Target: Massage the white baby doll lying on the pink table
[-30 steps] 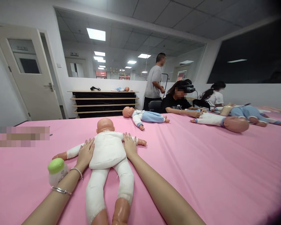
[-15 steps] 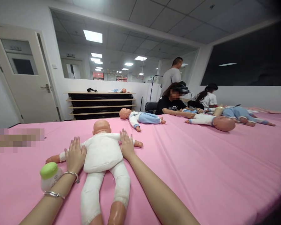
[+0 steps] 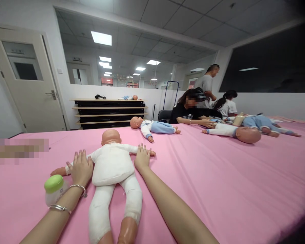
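Resting flat, open: left hand (image 3: 80,168), right hand (image 3: 142,158) on doll (image 3: 113,166); capped bottle (image 3: 54,190) beside left wrist.

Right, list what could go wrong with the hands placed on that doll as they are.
1. The bottle with the green cap stands right by the left hand and its wrist; a sideways move could likely tip it over.
2. The right hand rests on the arm of the doll in white, not its trunk, so the soft doll might twist if lifted.
3. The pink cloth could bunch if the doll is dragged.
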`<state>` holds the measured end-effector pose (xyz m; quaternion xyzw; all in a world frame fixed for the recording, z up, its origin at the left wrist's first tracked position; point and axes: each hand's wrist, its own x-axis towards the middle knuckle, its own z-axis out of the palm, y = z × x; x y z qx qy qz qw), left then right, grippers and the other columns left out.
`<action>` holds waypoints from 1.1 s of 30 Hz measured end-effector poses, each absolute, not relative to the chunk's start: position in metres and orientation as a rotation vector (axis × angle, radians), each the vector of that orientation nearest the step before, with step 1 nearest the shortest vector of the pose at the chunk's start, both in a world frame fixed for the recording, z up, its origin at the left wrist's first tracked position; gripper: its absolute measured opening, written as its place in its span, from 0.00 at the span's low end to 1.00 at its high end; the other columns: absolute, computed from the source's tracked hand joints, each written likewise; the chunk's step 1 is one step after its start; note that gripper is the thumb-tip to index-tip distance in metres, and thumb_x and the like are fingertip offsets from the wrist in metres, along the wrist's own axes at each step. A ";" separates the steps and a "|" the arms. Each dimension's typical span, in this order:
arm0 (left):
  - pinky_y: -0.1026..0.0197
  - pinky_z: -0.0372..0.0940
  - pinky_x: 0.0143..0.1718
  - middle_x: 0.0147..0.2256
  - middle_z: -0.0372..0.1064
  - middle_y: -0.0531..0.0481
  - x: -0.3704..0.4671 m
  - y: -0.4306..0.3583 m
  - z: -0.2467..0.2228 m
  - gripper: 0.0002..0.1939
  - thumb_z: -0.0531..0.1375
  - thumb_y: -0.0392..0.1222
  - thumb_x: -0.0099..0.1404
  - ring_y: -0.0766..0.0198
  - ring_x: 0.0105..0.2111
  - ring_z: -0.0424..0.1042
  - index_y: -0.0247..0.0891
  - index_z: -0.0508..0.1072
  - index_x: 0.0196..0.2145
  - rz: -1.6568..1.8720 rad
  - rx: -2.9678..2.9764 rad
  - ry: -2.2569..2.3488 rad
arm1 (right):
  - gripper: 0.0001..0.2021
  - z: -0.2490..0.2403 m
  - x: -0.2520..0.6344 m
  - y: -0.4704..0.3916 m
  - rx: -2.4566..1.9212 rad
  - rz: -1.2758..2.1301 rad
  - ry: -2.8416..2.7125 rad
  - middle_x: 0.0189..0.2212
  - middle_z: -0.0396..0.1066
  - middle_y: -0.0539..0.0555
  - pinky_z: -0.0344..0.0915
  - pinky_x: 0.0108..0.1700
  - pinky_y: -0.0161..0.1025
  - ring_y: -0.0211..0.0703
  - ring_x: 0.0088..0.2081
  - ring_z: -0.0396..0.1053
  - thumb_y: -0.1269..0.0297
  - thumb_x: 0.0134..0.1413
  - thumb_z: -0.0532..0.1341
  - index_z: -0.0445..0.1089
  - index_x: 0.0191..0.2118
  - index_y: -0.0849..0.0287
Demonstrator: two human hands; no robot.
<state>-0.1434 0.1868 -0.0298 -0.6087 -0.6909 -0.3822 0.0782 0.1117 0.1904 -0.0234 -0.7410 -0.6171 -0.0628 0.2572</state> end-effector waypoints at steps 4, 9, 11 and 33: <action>0.52 0.44 0.62 0.61 0.52 0.40 -0.140 0.182 -0.023 0.29 0.39 0.47 0.67 0.60 0.62 0.47 0.29 0.55 0.60 -1.548 -2.075 -1.605 | 0.26 -0.001 0.100 0.184 -1.606 -0.088 -1.742 0.64 0.43 0.59 0.34 0.65 0.51 0.43 0.65 0.42 0.72 0.57 0.45 0.51 0.62 0.66; 0.54 0.45 0.62 0.62 0.50 0.46 -0.136 0.184 -0.025 0.29 0.43 0.51 0.65 0.61 0.62 0.49 0.36 0.57 0.59 -1.513 -2.584 -1.423 | 0.23 0.013 0.075 0.173 -1.101 0.347 -2.223 0.63 0.47 0.51 0.42 0.64 0.46 0.38 0.64 0.45 0.62 0.63 0.43 0.50 0.63 0.54; 0.50 0.42 0.62 0.62 0.50 0.49 -0.135 0.188 -0.028 0.28 0.42 0.52 0.65 0.59 0.63 0.46 0.40 0.61 0.58 -1.304 -2.820 -1.465 | 0.21 0.010 0.070 0.171 -1.102 0.448 -2.344 0.63 0.49 0.48 0.38 0.64 0.53 0.41 0.64 0.44 0.60 0.64 0.44 0.54 0.60 0.49; 0.34 0.36 0.59 0.62 0.48 0.42 -0.140 0.188 -0.028 0.28 0.39 0.46 0.67 0.53 0.63 0.42 0.33 0.54 0.61 -1.005 -1.904 -2.106 | 0.25 -0.021 0.104 0.191 -1.722 -0.255 -1.860 0.65 0.41 0.54 0.35 0.63 0.55 0.43 0.65 0.40 0.63 0.61 0.43 0.46 0.64 0.56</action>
